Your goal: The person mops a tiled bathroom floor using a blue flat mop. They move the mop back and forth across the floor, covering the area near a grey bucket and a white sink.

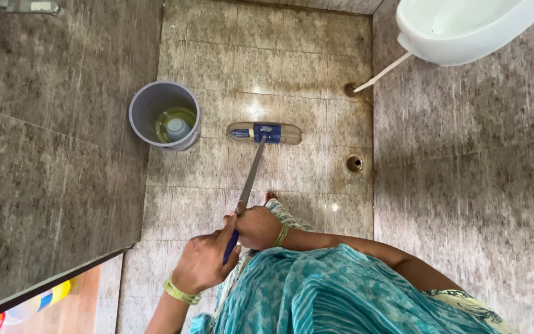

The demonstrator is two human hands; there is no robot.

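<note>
grip [230,246] under both hands [202,263], hidden

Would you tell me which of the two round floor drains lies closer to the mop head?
The lower drain, right of the mop head; the other drain sits farther up, where the white pipe meets the floor.

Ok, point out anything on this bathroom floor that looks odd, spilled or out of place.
Nothing is spilled or broken. The grey bucket stands upright by the wall, holding yellowish liquid with a small container sitting in it. The flat mop head lies flat on the tiles, both hands, left and right, on its handle. The tiles look stained around the floor drain.
</note>
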